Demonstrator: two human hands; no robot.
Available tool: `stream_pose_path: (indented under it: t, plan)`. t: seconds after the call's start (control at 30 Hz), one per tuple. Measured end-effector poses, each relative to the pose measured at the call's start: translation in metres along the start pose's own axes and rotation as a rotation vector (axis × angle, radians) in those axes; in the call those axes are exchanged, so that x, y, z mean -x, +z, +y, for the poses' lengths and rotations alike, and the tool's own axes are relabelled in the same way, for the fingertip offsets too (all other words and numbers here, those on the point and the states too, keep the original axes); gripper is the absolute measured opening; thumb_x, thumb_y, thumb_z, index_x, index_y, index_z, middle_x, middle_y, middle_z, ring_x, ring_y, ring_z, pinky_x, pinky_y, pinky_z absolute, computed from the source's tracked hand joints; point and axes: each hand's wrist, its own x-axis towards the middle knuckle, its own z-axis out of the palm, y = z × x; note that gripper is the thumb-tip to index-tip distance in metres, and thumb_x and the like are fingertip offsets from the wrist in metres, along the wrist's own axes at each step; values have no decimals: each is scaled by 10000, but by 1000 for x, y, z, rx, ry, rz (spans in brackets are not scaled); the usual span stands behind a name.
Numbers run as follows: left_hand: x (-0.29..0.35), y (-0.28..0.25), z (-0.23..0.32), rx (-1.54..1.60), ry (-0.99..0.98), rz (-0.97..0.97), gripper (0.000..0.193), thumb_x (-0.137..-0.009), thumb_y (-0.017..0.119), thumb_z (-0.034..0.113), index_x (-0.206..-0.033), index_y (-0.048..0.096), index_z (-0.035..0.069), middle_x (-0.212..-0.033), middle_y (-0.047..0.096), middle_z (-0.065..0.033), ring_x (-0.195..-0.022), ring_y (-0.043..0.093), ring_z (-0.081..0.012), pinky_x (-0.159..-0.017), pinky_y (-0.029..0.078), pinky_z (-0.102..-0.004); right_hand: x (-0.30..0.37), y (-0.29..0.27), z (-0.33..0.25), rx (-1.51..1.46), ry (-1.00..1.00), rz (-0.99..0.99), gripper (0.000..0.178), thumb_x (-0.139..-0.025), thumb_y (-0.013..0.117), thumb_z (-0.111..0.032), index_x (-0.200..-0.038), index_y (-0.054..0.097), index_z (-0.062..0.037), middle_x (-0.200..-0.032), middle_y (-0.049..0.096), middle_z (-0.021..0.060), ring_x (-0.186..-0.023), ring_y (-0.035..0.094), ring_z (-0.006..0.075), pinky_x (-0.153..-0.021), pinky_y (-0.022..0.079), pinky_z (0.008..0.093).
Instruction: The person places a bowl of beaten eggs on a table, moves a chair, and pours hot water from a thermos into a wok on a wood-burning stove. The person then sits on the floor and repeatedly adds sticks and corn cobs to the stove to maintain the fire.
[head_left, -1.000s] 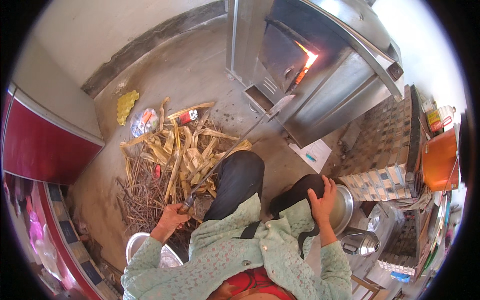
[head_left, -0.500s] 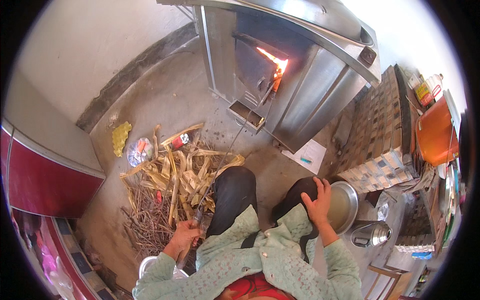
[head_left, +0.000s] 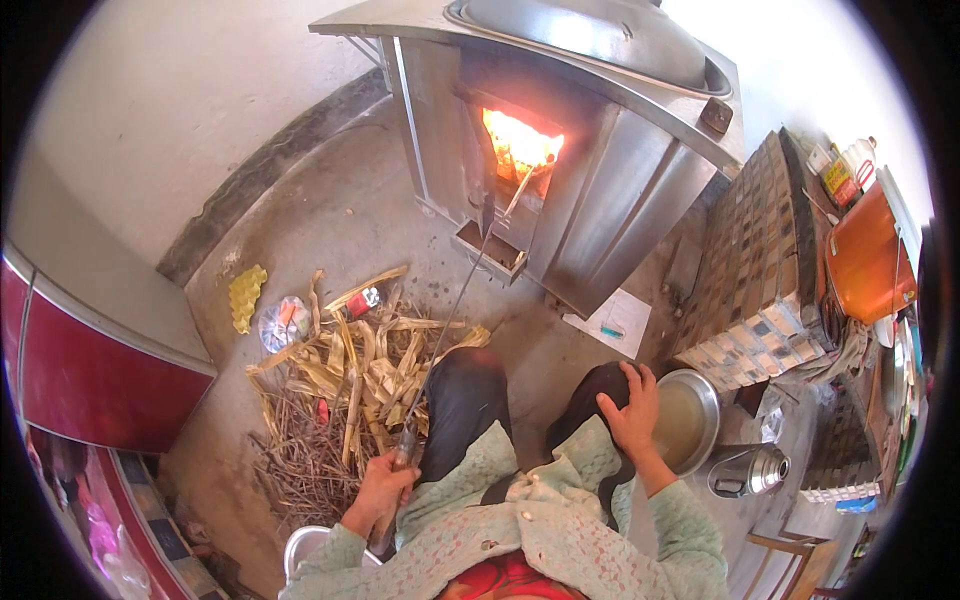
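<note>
My left hand (head_left: 383,487) is closed round the wooden handle of a long thin metal fire poker (head_left: 455,312). The poker slants up and away past my left knee, and its far end is at the stove's firebox door (head_left: 487,205). That door stands swung outward from the metal stove (head_left: 590,215). Bright flames (head_left: 522,142) fill the opening, and a burning stick (head_left: 519,194) pokes out of it. On my right knee lies my right hand (head_left: 634,412), fingers spread, with nothing in it.
Corn husks (head_left: 372,362) and twigs (head_left: 308,455) are piled by my left leg. An ash drawer (head_left: 490,252) juts out below the fire. Beside my right knee stand a metal basin (head_left: 706,425) of liquid and a steel thermos (head_left: 750,470). A red cabinet (head_left: 105,370) is at left.
The firebox door has swung from partly covering the fire to wide open, showing far more flame. The poker's tip has shifted left with the door. My right hand stays on the knee.
</note>
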Motion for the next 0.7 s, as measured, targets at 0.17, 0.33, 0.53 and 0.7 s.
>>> stream_pose_path:
  t: [0.17,0.33,0.53,0.7]
  plan:
    - [-34,22,34,-41,118,7,119,-763,628,90,-770,530,23,-543,489,-21,-417,456,-111,-372,353,-250,4,-1,6,-4,-7,33,604,-696,689,-360,-1223,498,-135,-1273,403,225,-1143,397,399,-955,337,458]
    - [-48,33,47,-71,97,45,112,-737,631,100,-766,545,34,-542,494,-17,-403,464,-104,-345,367,-249,4,0,3,-2,-2,29,604,-690,697,-352,-1223,499,-148,-1272,406,220,-1136,409,400,-946,347,462]
    - [-46,32,51,-1,80,41,130,-739,631,102,-738,525,27,-532,494,-25,-398,469,-112,-342,365,-257,5,-1,7,-28,-2,41,603,-694,695,-355,-1223,496,-145,-1267,406,221,-1138,407,402,-955,340,459]
    - [-65,31,56,-3,95,27,138,-744,622,111,-744,518,20,-537,498,-37,-402,475,-128,-348,369,-270,4,-3,7,-27,-13,18,603,-700,691,-356,-1219,497,-119,-1269,402,226,-1139,405,403,-962,336,451]
